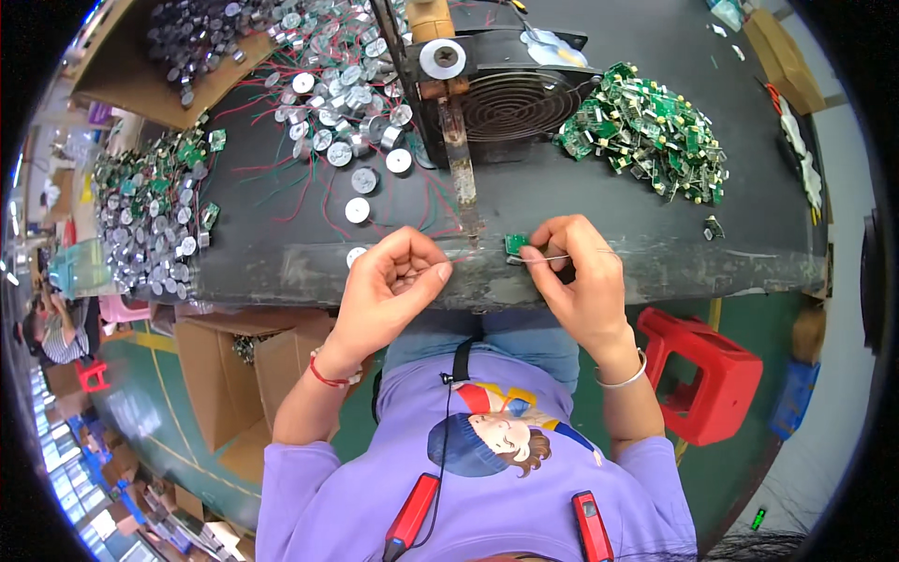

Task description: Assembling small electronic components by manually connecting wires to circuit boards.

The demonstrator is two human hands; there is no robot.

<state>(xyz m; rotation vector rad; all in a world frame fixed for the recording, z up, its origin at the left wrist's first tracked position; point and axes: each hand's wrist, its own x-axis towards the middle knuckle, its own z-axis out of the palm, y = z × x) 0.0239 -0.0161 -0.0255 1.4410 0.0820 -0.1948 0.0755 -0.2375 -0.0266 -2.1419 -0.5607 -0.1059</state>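
My left hand is closed in a pinch at the table's front edge, with what looks like a thin wire at its fingertips. Facing it, my right hand pinches a thin silvery solder wire that runs across the fingers. A small green circuit board sits right at the right fingertips; whether they grip it is hard to tell. Between both hands, the tip of a soldering iron points down from its stand. Several round metal motors with red and green leads lie beyond my left hand.
A black fan stands behind the iron. Green circuit boards are heaped at the right, finished-looking board-and-motor pieces at the left. A cardboard box of motors tilts at the back left. A red stool stands right of me.
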